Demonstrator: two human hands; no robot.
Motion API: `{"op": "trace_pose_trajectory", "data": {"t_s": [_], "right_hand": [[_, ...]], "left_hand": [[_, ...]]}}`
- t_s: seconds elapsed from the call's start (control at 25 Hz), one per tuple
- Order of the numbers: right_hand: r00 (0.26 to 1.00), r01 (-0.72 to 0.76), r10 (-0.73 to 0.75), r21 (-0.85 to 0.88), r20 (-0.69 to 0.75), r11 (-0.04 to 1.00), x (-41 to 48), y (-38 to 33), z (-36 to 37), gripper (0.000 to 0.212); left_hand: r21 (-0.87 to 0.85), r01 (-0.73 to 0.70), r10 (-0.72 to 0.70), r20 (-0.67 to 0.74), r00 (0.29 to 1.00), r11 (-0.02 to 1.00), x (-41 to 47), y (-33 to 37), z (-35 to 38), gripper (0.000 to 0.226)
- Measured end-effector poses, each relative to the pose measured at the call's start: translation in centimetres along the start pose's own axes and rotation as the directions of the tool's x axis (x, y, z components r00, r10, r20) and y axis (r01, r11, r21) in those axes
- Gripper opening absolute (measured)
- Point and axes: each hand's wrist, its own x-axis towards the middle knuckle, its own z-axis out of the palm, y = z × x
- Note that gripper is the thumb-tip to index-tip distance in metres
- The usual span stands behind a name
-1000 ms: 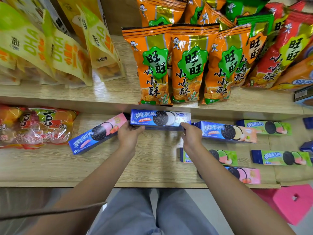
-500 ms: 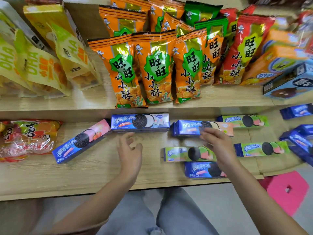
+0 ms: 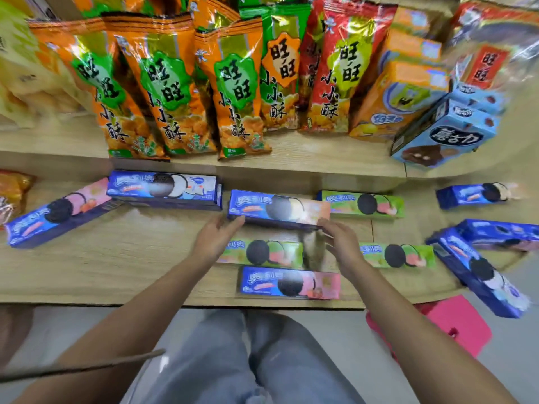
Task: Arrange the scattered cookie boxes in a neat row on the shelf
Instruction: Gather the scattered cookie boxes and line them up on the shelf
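Several long cookie boxes lie on the lower wooden shelf [image 3: 116,263]. A blue-and-peach box [image 3: 280,208] lies in the middle of the back row; my left hand [image 3: 215,240] touches its left end and my right hand [image 3: 341,243] its right end, holding it between them. To its left is a blue-and-white box [image 3: 163,189], and further left a tilted blue-and-pink box [image 3: 58,212]. A green box [image 3: 361,204] lies to its right. Closer to me are two green boxes [image 3: 262,252] [image 3: 396,255] and a blue-and-pink box [image 3: 291,282].
More blue boxes lie askew at the right [image 3: 472,195] [image 3: 481,275]. Orange snack bags [image 3: 163,88] and light-blue boxes [image 3: 446,132] crowd the upper shelf just above. A candy bag [image 3: 11,193] sits at the far left. Below right stands a pink stool [image 3: 458,325].
Both hands let go of the blue-and-white box at the back and moved right onto the ends of the blue-and-peach box. The view swung right.
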Motion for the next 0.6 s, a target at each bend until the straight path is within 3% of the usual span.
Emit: {"op": "trace_pose_trajectory", "data": {"t_s": [0.16, 0.32, 0.6], "right_hand": [[0.998, -0.056, 0.058, 0.064, -0.029, 0.996, 1.7, 0.0, 0.7, 0.018], [0.999, -0.053, 0.053, 0.035, -0.006, 0.998, 2.3, -0.9, 1.8, 0.016], [0.997, -0.014, 0.016, 0.022, -0.075, 1.000, 4.2, -2.7, 4.1, 0.024]], "left_hand": [[-0.025, -0.014, 0.014, -0.012, 1.000, 1.000, 1.4, -0.6, 0.3, 0.062], [-0.135, 0.001, -0.011, -0.076, 0.997, 0.991, 2.1, -0.1, 0.4, 0.040], [-0.104, -0.003, -0.005, -0.079, 0.997, 0.995, 3.8, 0.8, 0.6, 0.035]]}}
